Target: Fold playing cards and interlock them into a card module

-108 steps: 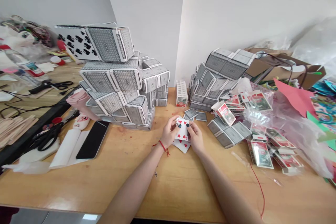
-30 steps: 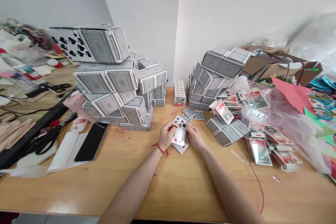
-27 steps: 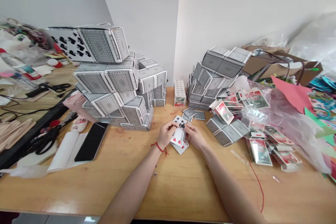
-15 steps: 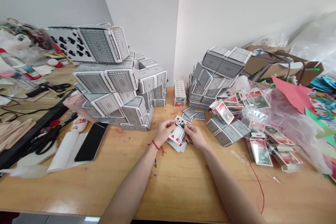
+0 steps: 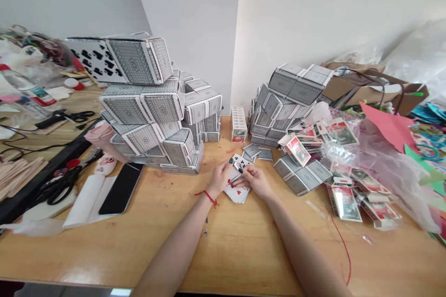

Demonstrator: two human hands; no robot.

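We take this place for a craft workroom, because around the wooden table (image 5: 163,246) we find scissors (image 5: 67,178), wooden sticks (image 5: 21,174), coloured paper (image 5: 386,124), loose playing cards (image 5: 239,193) and stacked boxes (image 5: 162,109) with card pattern.

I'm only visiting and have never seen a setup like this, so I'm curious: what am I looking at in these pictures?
There's no machine here, just a person's two bare hands. Every picture comes from one camera worn on that person's head, looking forward and down.

On the wooden table stand two stacks of boxes faced with playing cards: a left stack and a right stack. A black phone lies to the left, and card packs are scattered on the right.

In the middle, the right hand seems to pinch a bent card above some loose cards. The left hand is close beside it; whether it grips anything is hard to tell.
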